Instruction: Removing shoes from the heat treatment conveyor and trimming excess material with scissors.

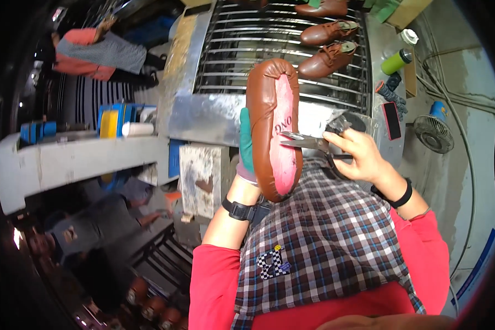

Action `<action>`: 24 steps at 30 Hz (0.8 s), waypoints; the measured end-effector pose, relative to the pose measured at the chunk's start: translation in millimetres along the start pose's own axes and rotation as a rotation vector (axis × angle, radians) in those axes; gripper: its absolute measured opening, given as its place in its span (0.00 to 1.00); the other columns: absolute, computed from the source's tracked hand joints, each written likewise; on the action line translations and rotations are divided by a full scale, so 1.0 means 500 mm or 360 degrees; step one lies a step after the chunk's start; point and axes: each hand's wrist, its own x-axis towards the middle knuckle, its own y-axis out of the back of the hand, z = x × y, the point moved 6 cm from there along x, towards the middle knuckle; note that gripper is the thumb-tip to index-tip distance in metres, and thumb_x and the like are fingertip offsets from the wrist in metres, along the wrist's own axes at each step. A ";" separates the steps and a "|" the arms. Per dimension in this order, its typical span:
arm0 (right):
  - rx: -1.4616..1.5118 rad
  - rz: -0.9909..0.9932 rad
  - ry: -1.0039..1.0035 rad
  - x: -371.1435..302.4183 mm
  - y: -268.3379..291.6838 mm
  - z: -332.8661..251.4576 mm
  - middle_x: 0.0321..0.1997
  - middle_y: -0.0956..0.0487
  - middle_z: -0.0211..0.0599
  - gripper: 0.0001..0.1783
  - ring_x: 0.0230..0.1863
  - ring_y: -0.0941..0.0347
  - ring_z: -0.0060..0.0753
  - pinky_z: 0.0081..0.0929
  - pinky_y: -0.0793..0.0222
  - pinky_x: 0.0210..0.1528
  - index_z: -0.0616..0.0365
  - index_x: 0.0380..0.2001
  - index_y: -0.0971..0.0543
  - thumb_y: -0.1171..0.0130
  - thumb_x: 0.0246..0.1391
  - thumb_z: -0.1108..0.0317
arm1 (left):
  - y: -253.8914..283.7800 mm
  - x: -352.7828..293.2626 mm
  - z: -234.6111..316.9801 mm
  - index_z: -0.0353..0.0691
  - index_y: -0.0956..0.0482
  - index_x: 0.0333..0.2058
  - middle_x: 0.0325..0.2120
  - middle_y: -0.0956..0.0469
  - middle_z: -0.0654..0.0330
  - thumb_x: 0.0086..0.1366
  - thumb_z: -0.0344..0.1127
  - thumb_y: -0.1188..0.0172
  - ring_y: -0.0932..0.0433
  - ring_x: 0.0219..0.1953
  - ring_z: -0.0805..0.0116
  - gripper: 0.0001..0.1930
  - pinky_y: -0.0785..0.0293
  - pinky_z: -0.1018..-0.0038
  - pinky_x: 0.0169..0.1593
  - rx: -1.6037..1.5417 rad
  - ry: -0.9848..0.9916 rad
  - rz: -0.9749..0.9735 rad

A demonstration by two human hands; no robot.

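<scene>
A brown leather shoe upper (264,132) is held sole-side up in front of me, its toe and heel ends pointing away and toward me. Its leather edge is folded in around a pink insole (284,159) with dark printing on it. My left hand (246,148), in a green glove, grips the shoe from its left side, with most of its fingers hidden behind it. In my bare right hand (360,154) is a pair of scissors (305,142). The blades are spread, and their tips lie over the middle of the pink insole; I cannot tell whether they touch it.
Beyond the shoe runs a roller conveyor (231,55) with several brown shoes (327,59) at its right. A phone (391,120), gloves (389,91) and a green bottle (396,61) line the right edge, near a fan (434,132). Two other people (93,55) are at left.
</scene>
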 end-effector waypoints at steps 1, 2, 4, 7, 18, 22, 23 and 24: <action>-0.0006 0.0067 0.0098 -0.005 -0.003 -0.004 0.26 0.31 0.36 0.35 0.24 0.30 0.43 0.37 0.32 0.25 0.47 0.54 0.25 0.34 0.35 0.65 | 0.030 -0.019 -0.022 0.40 0.35 0.58 0.50 0.27 0.56 0.72 0.46 0.52 0.27 0.50 0.64 0.22 0.27 0.69 0.55 0.0135 0.0020 0.0031; -0.0080 0.0009 0.0137 -0.003 -0.002 -0.007 0.26 0.32 0.35 0.35 0.24 0.30 0.42 0.36 0.32 0.24 0.46 0.54 0.24 0.34 0.35 0.64 | 0.062 -0.024 -0.035 0.41 0.35 0.58 0.50 0.27 0.56 0.72 0.45 0.53 0.26 0.50 0.64 0.21 0.27 0.69 0.55 0.0273 0.0019 0.0043; -0.0135 -0.0057 0.0171 0.001 0.001 -0.008 0.26 0.32 0.34 0.35 0.24 0.30 0.40 0.35 0.33 0.23 0.45 0.54 0.24 0.33 0.34 0.64 | 0.144 -0.047 -0.065 0.40 0.42 0.63 0.58 0.33 0.56 0.74 0.37 0.58 0.32 0.57 0.65 0.22 0.34 0.71 0.60 0.0600 0.0161 -0.0086; -0.0256 -0.0225 0.0224 -0.025 -0.004 -0.023 0.24 0.33 0.32 0.34 0.22 0.30 0.36 0.32 0.34 0.22 0.42 0.53 0.23 0.32 0.35 0.62 | 0.161 -0.100 -0.090 0.39 0.43 0.63 0.58 0.33 0.56 0.74 0.36 0.59 0.32 0.58 0.66 0.22 0.34 0.71 0.60 0.1349 0.0159 -0.0044; 0.0159 -0.0477 0.0203 -0.030 -0.057 -0.003 0.25 0.30 0.34 0.31 0.22 0.29 0.38 0.31 0.32 0.24 0.45 0.53 0.23 0.35 0.40 0.68 | 0.148 -0.142 -0.120 0.36 0.33 0.53 0.46 0.25 0.54 0.74 0.41 0.58 0.25 0.46 0.64 0.17 0.25 0.71 0.51 0.0715 0.0479 0.0299; 0.1399 -0.0348 -0.0401 -0.075 -0.164 0.030 0.31 0.25 0.43 0.31 0.32 0.26 0.38 0.27 0.32 0.38 0.57 0.56 0.26 0.42 0.44 0.80 | 0.155 -0.152 -0.155 0.36 0.33 0.55 0.48 0.25 0.54 0.75 0.41 0.60 0.24 0.48 0.64 0.18 0.25 0.71 0.51 -0.0044 0.0746 0.0471; 0.0999 -0.0449 -0.0217 -0.052 -0.130 0.011 0.29 0.26 0.40 0.32 0.30 0.27 0.40 0.30 0.31 0.35 0.54 0.56 0.25 0.40 0.41 0.76 | 0.177 -0.155 -0.164 0.36 0.34 0.55 0.48 0.25 0.54 0.75 0.41 0.61 0.25 0.48 0.64 0.18 0.25 0.71 0.52 -0.0317 0.0718 0.0327; 0.0674 -0.0472 -0.0115 -0.043 -0.093 -0.002 0.27 0.28 0.39 0.32 0.28 0.28 0.41 0.31 0.31 0.32 0.52 0.55 0.24 0.38 0.39 0.73 | 0.183 -0.154 -0.168 0.36 0.34 0.55 0.49 0.25 0.54 0.75 0.41 0.61 0.25 0.49 0.64 0.18 0.26 0.71 0.53 -0.0584 0.0701 0.0168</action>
